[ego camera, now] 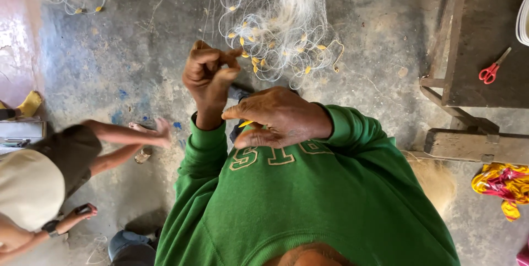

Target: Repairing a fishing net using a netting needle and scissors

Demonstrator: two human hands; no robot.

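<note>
While left hand (209,76) is raised, fingertips pinching net line (275,51), right hand (278,117) grips yellow needle (246,124).

Wearing a green sweatshirt (308,200) with cream-outlined lettering. Showing white fishing net (281,29) dotted with yellow floats (255,61). Lying on dark wooden bench (485,40): red-handled scissors (489,72). Spreading below: grey concrete floor (127,62) flecked blue. Sitting at right: yellow-and-pink cloth (504,186).

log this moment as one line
left hand: pinching net line | right hand: holding yellow needle | fishing net: on floor ahead
</note>
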